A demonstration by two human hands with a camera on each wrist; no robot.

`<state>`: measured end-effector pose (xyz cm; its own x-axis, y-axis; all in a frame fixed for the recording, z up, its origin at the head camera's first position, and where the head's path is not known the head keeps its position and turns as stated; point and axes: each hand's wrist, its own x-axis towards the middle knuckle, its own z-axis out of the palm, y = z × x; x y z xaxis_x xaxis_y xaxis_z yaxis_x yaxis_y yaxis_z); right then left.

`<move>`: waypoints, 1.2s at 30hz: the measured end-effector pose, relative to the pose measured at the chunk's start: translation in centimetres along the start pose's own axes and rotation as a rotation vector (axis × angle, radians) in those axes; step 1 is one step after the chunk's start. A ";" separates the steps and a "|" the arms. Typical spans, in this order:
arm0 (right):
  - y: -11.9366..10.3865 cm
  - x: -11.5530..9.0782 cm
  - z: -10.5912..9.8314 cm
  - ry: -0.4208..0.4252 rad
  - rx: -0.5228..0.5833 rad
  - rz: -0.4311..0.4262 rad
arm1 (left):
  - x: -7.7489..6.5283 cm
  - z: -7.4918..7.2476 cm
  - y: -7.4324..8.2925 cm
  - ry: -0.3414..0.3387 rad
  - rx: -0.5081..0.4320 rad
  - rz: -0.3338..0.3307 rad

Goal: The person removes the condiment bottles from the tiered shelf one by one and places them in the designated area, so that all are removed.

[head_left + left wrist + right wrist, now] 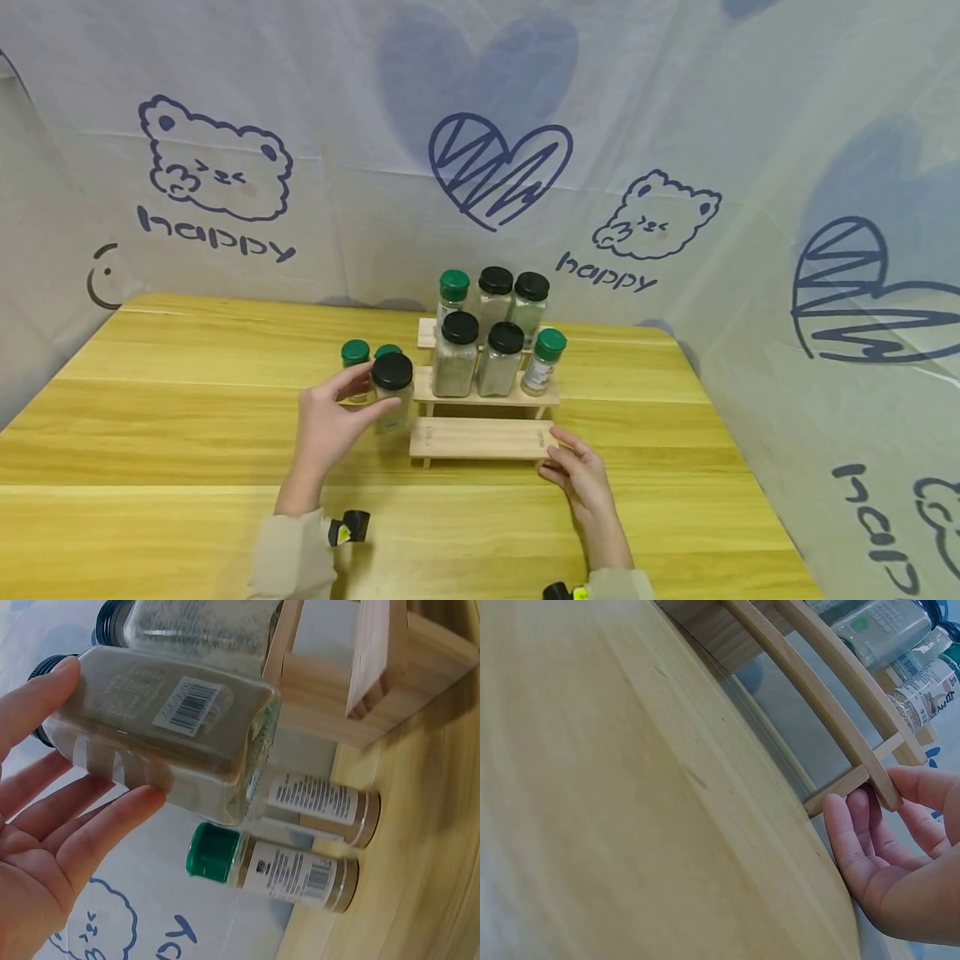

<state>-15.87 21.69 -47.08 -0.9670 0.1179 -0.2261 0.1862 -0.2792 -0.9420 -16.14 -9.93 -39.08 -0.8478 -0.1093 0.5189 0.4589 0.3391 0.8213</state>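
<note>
Left hand point(334, 412): gripping black-capped jar point(397, 392); right hand point(586, 478): pinching lowest step point(483, 438) by end, at jar's four o'clock, lengthwise nine-to-three.

At the lower left of the head view, we wear a pale beige long sleeve point(292, 557), softly creased, ending at the wrist below our bare left hand point(337, 417). A small black wrist device point(356, 524), blocky in shape, juts from the inner side of that cuff and carries a bright yellow patch point(343, 534). Toward the bottom right of centre, a matching beige cuff point(621, 585) sits below our bare right hand point(585, 479), beside a second black device point(557, 591) with its own yellow marking point(581, 593), both cut by the frame's edge.
</note>
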 end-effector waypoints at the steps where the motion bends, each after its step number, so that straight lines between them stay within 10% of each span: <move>1: 0.0 0.0 0.0 0.000 -0.001 -0.002 | 0.0 -0.1 -0.1 0.003 0.001 -0.001; 36: 0.1 0.0 0.1 0.003 -0.104 -0.093 | 0.1 -3.4 -2.3 0.101 0.082 -0.056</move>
<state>-15.88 21.56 -47.12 -0.9804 0.1415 -0.1369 0.1127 -0.1671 -0.9795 -16.31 -13.92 -40.08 -0.8385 -0.2228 0.4973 0.3846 0.4045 0.8297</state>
